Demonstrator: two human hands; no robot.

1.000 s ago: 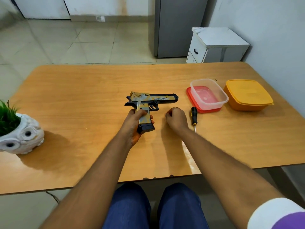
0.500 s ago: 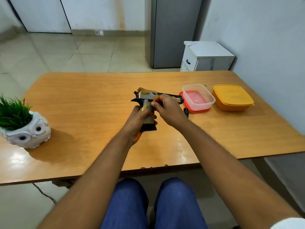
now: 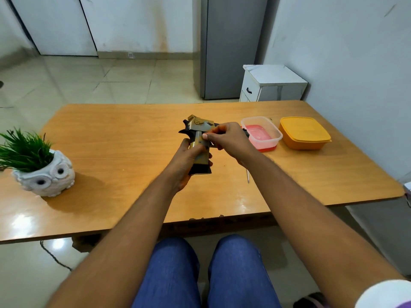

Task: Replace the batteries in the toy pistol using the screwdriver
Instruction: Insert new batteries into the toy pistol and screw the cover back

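The gold-and-black toy pistol (image 3: 198,127) is held above the middle of the wooden table (image 3: 115,138), grip pointing toward me. My left hand (image 3: 185,162) grips the pistol's handle from the left. My right hand (image 3: 230,138) curls over the barrel, its thumb and fingers pinching the frame where handle and barrel meet. The barrel's front is hidden under that hand. Only the metal tip of the screwdriver (image 3: 247,176) shows on the table, just beside my right forearm; its handle is hidden.
A clear box on a red lid (image 3: 262,132) and an orange lidded box (image 3: 304,133) stand at the right. A white owl pot with a green plant (image 3: 44,174) stands at the left edge. A white cabinet (image 3: 272,84) stands beyond the table.
My right hand left the table beside the screwdriver and closed on the pistol's barrel. The pistol has been lifted off the table in my left hand. The camera view tilted and pulled back.
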